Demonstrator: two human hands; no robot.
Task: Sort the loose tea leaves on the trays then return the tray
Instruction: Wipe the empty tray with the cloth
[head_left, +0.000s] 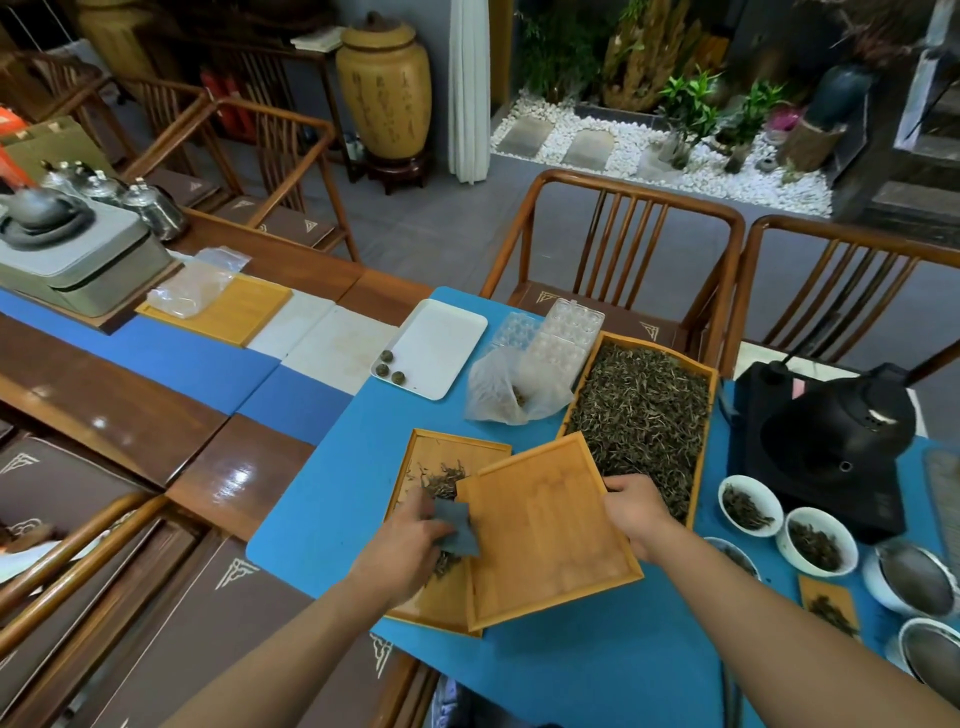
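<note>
An empty bamboo tray is tilted over the right side of a second bamboo tray, which holds a small scatter of loose tea leaves. My right hand grips the empty tray's right edge. My left hand holds a small grey card at the empty tray's left edge, over the leaves. A large bamboo tray full of tea leaves lies just beyond my right hand.
On the blue mat stand a white tray with three tea balls, a plastic bag, clear moulds, a black kettle stove and several bowls of leaves at right. Wooden chairs line the far edge.
</note>
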